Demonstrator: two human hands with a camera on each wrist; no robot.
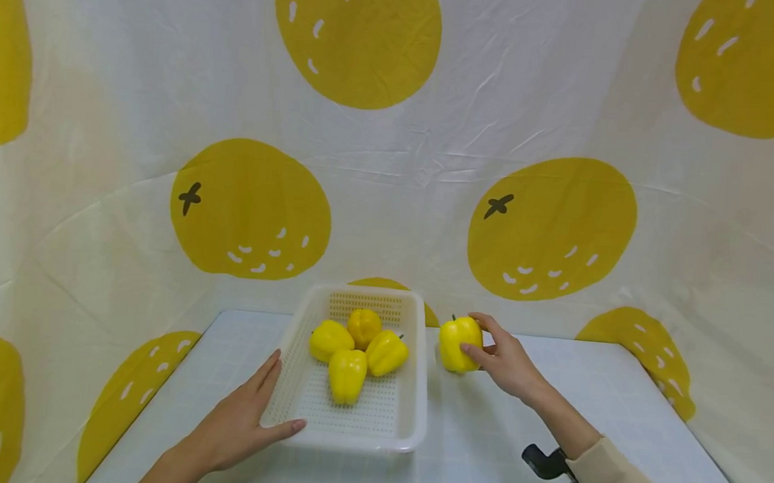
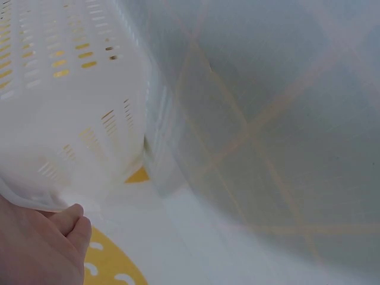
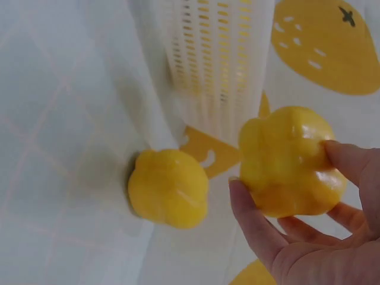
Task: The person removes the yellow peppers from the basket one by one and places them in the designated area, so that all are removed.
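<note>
Yellow pepper [image 1: 460, 343] upright, stem up, in right hand [image 1: 506, 361]

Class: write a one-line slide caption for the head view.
Left hand steadies a white basket of four peppers; right hand grips a fifth pepper.

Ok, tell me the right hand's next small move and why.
Probably carry the yellow pepper left, over the white basket rim. The right hand already grips it beside the basket, four peppers lie inside, and the left hand steadies the near corner.
</note>
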